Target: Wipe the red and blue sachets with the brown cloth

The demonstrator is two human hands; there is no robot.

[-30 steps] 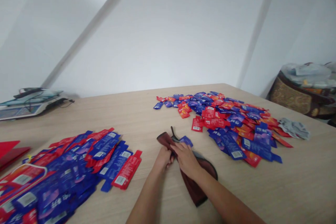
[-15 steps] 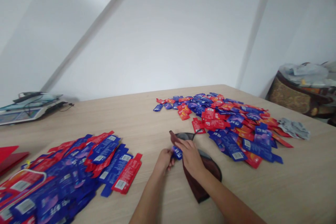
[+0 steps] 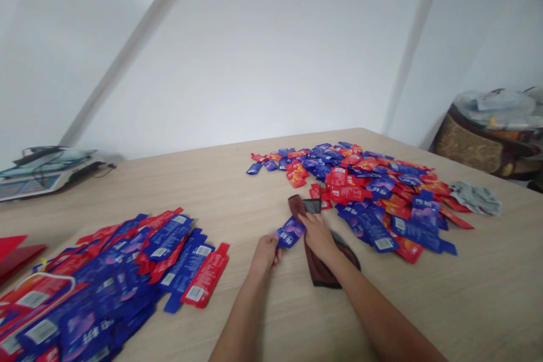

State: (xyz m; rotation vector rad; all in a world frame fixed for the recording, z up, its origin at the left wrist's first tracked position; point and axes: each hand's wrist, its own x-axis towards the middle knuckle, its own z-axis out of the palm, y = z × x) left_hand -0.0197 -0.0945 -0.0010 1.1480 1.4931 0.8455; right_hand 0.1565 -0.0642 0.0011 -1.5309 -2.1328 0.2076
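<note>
Got a blue packet (image 3: pixel 291 232) pinched in the left hand (image 3: pixel 265 253), clamped by its near left corner between curled fingers; showing pale lettering and a purple patch on the upturned face; held low over the near middle of the bench (image 3: pixel 203 181), right next to the cloth (image 3: pixel 319 271), can't tell whether touching it; got the right hand (image 3: pixel 319 237) laid over that cloth too, pointing toward its far end; honestly can't tell whether clamped on it or just pressing, too much hidden under the palm; looking at brown mesh with black trim there, plus a grey bit poking out behind

Over to the left, can see a big pile (image 3: pixel 110 277) of flat red and blue packs, all overlapping, with a red pack (image 3: pixel 207 277) at its right edge, nearest the left hand; over to the right, can see a heap (image 3: pixel 365 181) of more red and blue packets, with a grey wad (image 3: pixel 475 198) at its right end; at far left, can make out a scale (image 3: pixel 42 175) with stuff and cables on top, and a red folder (image 3: pixel 19 257) nearer; past the bench at right, can spot a patterned chair (image 3: pixel 466 144) loaded with plastic bags (image 3: pixel 500 103)
</note>
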